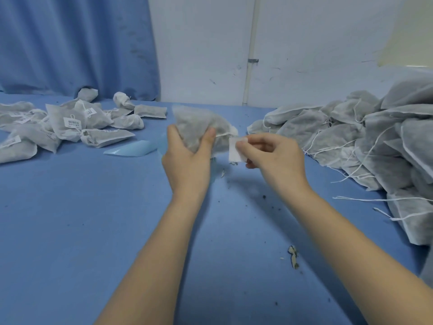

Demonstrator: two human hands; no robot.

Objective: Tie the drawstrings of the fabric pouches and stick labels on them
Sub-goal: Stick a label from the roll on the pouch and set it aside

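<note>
Labelled pouches (70,127) lie far left of the held pouch (199,127). My left hand (187,160) grips it, raised above the blue table (93,219). Right of it, my right hand (271,156) pinches a white label (235,152). Untied pile (375,141) farther right.

Head camera looks forward-down, close over table (70,231).
</note>
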